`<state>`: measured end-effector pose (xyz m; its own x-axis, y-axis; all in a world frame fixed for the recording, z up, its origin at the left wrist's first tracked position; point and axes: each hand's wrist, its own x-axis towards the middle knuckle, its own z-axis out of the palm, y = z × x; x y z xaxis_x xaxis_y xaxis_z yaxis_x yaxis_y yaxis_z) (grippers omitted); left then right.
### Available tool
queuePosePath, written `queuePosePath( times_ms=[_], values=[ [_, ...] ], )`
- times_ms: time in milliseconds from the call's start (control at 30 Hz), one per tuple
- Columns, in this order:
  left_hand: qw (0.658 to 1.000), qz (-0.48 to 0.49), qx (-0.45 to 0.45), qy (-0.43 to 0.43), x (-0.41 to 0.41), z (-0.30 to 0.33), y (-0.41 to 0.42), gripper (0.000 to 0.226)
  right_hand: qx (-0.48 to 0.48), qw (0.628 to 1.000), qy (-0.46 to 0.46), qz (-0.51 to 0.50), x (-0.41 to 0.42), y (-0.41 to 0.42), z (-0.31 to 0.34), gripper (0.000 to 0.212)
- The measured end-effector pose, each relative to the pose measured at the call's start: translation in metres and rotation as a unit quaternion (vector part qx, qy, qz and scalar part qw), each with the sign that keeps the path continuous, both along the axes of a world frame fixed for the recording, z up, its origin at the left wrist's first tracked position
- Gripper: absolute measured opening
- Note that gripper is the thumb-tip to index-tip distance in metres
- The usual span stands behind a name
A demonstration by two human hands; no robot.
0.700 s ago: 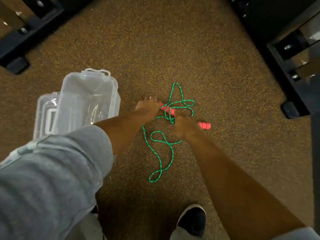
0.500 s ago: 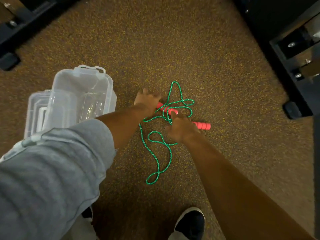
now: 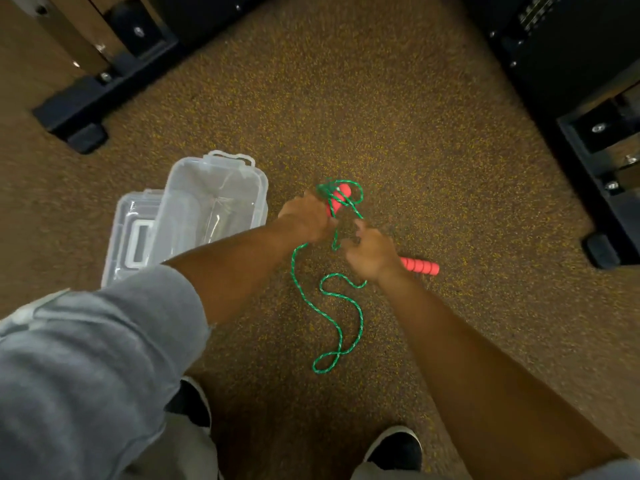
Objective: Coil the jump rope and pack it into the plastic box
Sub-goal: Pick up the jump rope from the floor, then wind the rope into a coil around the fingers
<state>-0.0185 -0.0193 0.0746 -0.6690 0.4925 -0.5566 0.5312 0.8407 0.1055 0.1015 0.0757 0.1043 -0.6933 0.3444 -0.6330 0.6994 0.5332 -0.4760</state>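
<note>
A green jump rope with two red foam handles lies partly on the brown carpet. My left hand grips one red handle, lifted and tilted up, with rope loops tangled around its top. My right hand is closed on the rope between the hands, just in front of the second red handle, which lies on the carpet. The loose rope snakes down toward my feet. The clear plastic box stands open to the left of my left hand.
The box's clear lid lies beside it on the left. Black metal furniture bases stand at the upper left and along the right. My two dark shoes are at the bottom.
My left hand has lifted its red handle off the carpet and tilted it upright, pulling the rope loops up and together. The right hand shifted slightly, uncovering more of the other handle.
</note>
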Motion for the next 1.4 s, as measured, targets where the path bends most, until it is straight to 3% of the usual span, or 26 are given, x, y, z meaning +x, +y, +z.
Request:
queuePosePath(
  times_ms=[67, 133, 200, 267, 433, 533, 600, 733, 833, 900, 933, 1033, 1133, 1167, 1233, 1333, 1400],
  values=[
    [0.996, 0.037, 0.023, -0.075, -0.004, 0.016, -0.001, 0.044, -0.002, 1.000, 0.020, 0.016, -0.006, -0.006, 0.010, 0.058],
    [0.970, 0.145, 0.061, -0.186, -0.003, 0.030, -0.001, 0.045, 0.000, 0.999, 0.030, 0.022, -0.011, -0.011, 0.021, 0.053],
    [0.898, 0.272, 0.125, -0.323, 0.001, 0.042, 0.002, 0.041, -0.014, 0.999, 0.044, 0.005, -0.014, -0.015, 0.031, 0.046],
    [0.839, 0.336, 0.160, -0.396, 0.005, 0.056, 0.003, 0.030, -0.053, 0.996, 0.064, -0.037, -0.011, -0.019, 0.045, 0.038],
    [0.793, 0.394, 0.207, -0.416, 0.026, 0.095, -0.001, 0.028, -0.194, 0.957, 0.118, -0.182, 0.014, -0.023, 0.067, 0.046],
    [0.796, 0.406, 0.223, -0.389, 0.045, 0.123, -0.006, 0.027, -0.215, 0.948, 0.126, -0.197, 0.032, -0.030, 0.093, 0.033],
    [0.790, 0.427, 0.234, -0.372, 0.058, 0.138, -0.010, 0.025, -0.255, 0.935, 0.128, -0.212, 0.043, -0.041, 0.114, 0.036],
    [0.755, 0.465, 0.265, -0.378, 0.080, 0.158, -0.026, 0.031, -0.341, 0.897, 0.148, -0.238, 0.059, -0.053, 0.140, 0.032],
    [0.721, 0.480, 0.268, -0.423, 0.094, 0.185, -0.034, 0.033, -0.278, 0.923, 0.158, -0.212, 0.072, -0.059, 0.151, 0.031],
    [0.704, 0.483, 0.280, -0.438, 0.102, 0.198, -0.043, 0.031, -0.201, 0.950, 0.162, -0.177, 0.084, -0.061, 0.156, 0.017],
    [0.703, 0.486, 0.286, -0.434, 0.105, 0.202, -0.048, 0.028, -0.167, 0.961, 0.157, -0.152, 0.090, -0.061, 0.159, 0.007],
    [0.699, 0.486, 0.313, -0.421, 0.115, 0.207, -0.067, 0.022, -0.080, 0.975, 0.173, -0.114, 0.102, -0.056, 0.167, 0.028],
    [0.702, 0.484, 0.330, -0.405, 0.121, 0.215, -0.094, 0.012, -0.084, 0.973, 0.200, -0.083, 0.110, -0.052, 0.191, 0.023],
    [0.713, 0.477, 0.330, -0.393, 0.121, 0.216, -0.104, 0.004, -0.095, 0.974, 0.199, -0.058, 0.113, -0.051, 0.203, 0.019],
    [0.748, 0.456, 0.321, -0.361, 0.118, 0.218, -0.125, 0.010, -0.094, 0.977, 0.189, 0.005, 0.119, -0.049, 0.225, 0.017],
    [0.790, 0.424, 0.286, -0.337, 0.119, 0.225, -0.145, 0.019, 0.008, 0.975, 0.211, 0.068, 0.121, -0.044, 0.246, 0.011],
    [0.839, 0.370, 0.244, -0.316, 0.124, 0.232, -0.149, 0.025, 0.075, 0.961, 0.251, 0.089, 0.120, -0.048, 0.255, 0.006]
  ],
)
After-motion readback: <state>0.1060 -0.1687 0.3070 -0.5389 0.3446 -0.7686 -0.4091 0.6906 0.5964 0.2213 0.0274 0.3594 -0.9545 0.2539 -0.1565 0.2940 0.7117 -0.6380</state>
